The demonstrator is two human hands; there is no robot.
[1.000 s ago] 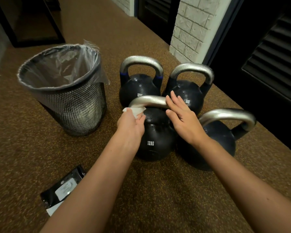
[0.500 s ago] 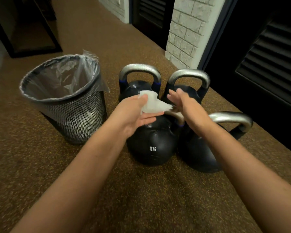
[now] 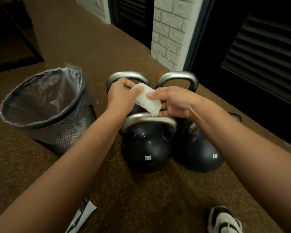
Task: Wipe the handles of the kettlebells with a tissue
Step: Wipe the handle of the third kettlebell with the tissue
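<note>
Lifted off the near handle since a second ago — tissue (image 3: 146, 100) now up in the air between both hands, no longer pressed on metal. Left hand (image 3: 120, 96) pinching the upper left end of the tissue, fingers curled on it. Right hand (image 3: 174, 102) pinching the lower right end, thumb on top, fingers under. Tissue hanging just above the silver handle (image 3: 149, 121) of the near left kettlebell (image 3: 146, 148), bottom corner close to it, touching or not — cannot tell.

Step in hand, as a guess: refolding or turning the tissue to a fresh face between handles, not wiping right now. Next move likely calls for one hand taking the tissue alone, wrapping it round a handle and rubbing along the curve, other hand steadying the bell. Which handles done already: not readable from here.

Count:
- Kettlebells: four, in two rows. Near left one marked with a weight number, near right kettlebell (image 3: 198, 148) partly under the right forearm, far left kettlebell (image 3: 116, 78) mostly hidden behind the left hand, far right kettlebell (image 3: 178, 78) showing mainly its handle.
- Tissues: one.
- Mesh bin (image 3: 60, 130) with clear liner: one, left of the bells, nothing seen inside.
- Packet (image 3: 81, 217) at the bottom edge: one, partly cut off.
- Shoe (image 3: 223, 221): one, bottom right.
</note>
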